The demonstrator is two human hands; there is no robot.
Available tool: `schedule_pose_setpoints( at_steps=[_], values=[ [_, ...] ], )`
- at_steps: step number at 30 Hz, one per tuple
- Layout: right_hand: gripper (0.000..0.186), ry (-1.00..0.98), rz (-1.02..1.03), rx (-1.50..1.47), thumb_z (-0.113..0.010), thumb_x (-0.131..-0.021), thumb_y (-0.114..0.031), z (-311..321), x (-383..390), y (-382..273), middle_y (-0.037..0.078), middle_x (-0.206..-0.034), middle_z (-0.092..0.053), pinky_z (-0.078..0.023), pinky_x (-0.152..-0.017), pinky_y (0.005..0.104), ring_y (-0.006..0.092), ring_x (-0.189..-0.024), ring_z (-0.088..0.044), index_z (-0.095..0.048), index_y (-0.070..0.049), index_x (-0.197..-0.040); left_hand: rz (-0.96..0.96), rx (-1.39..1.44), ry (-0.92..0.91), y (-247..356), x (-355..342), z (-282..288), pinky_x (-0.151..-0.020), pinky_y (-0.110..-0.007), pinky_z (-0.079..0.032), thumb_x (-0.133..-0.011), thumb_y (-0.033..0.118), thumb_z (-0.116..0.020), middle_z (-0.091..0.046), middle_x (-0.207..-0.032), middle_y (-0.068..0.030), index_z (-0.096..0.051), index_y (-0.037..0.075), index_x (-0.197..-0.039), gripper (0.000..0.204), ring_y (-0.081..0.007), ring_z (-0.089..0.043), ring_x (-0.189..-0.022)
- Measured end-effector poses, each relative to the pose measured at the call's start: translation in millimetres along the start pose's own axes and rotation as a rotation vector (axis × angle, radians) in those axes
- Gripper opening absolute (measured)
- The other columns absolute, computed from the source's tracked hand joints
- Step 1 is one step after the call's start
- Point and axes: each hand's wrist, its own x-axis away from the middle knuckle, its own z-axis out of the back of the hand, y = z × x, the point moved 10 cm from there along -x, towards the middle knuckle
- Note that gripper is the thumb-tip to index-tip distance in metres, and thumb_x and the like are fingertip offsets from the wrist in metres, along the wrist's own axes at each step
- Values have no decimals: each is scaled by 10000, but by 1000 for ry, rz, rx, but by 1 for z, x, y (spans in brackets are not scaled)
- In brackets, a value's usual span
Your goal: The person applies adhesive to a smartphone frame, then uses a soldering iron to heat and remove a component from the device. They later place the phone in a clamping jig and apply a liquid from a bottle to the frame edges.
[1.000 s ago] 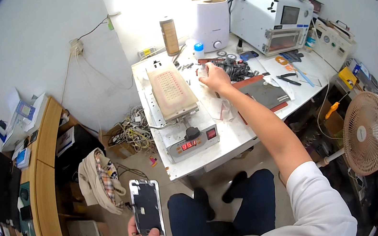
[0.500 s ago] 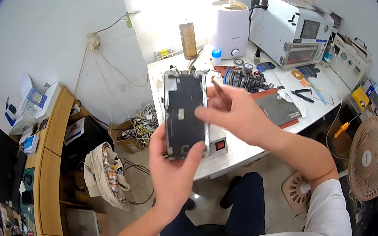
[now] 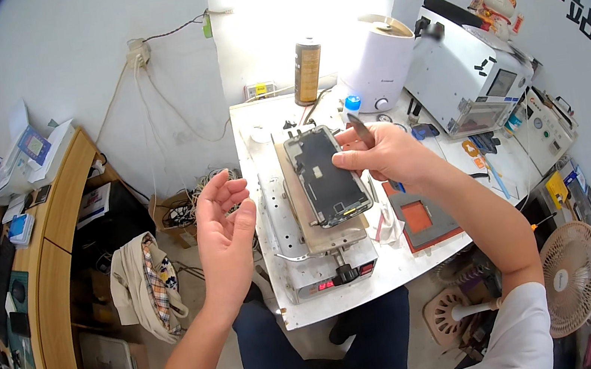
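Observation:
My right hand [image 3: 370, 151] grips a dark phone screen assembly [image 3: 326, 184] by its upper right side, with a slim dark tool [image 3: 361, 130] also among its fingers. The phone part lies tilted over the beige top [image 3: 337, 236] of a metal heating plate; whether it rests fully on it, I cannot tell. My left hand [image 3: 226, 228] is open, fingers curled loosely, left of the plate and apart from the phone part. The plate's base [image 3: 295, 275] has a black knob and a red display.
On the white bench [image 3: 249, 123] stand a spray can [image 3: 306, 70], a white humidifier [image 3: 373, 68], a boxy white machine [image 3: 469, 77] and a grey-red mat [image 3: 433, 225]. A fan [image 3: 574, 274] is at the right, a wooden desk [image 3: 59, 278] and draped garment [image 3: 139, 282] at the left.
My left hand took the phone part up to the plate and has since let go, moving left. My right hand now holds that part, having come away from a small container on the bench.

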Motion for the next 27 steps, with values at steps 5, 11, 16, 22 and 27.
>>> schedule_pose_setpoints(
  at_steps=[5,11,16,22,27],
  values=[
    [627,-30,-35,67,-848,-923,-259,-11,-4,0,30,-842,-701,-387,-552,233,46,-659,-549,-598,89,-1381,-2,-3,-4,0,-8,3,-1139,-356,-446,-1044,105,-626,-583,-1370,-125,-434,-5,-1534,538,-197,-561,-1289],
    [568,-15,33,302,-811,-922,-240,-11,-7,-8,155,-1009,-790,-600,-830,316,175,-907,-776,-617,99,-1333,-10,-22,-30,2,-15,-1,-1115,-353,-462,-1035,77,-612,-578,-1373,-134,-423,-16,-1536,543,-197,-562,-1285],
    [490,100,102,472,-817,-921,-255,-4,-2,-15,29,-827,-670,-524,-694,281,105,-720,-639,-644,69,-1244,-17,-10,-46,1,-19,-3,-1064,-338,-494,-1037,57,-611,-567,-1372,-139,-404,-25,-1538,548,-192,-562,-1267],
    [308,252,247,464,-772,-958,-192,18,49,-9,-1,-814,-646,-427,-608,256,62,-654,-501,-707,6,-1185,-42,-63,-24,-10,-12,13,-1098,-340,-470,-1037,47,-599,-599,-1341,-110,-474,7,-1511,492,-187,-594,-1231],
    [377,339,577,352,-656,-898,121,13,104,12,51,-731,-589,-482,-609,281,119,-611,-559,-727,-30,-1236,-194,-309,-222,-6,0,-12,-1060,-360,-493,-1016,37,-629,-665,-1313,-135,-585,9,-1405,392,-232,-637,-1239]
  ],
)
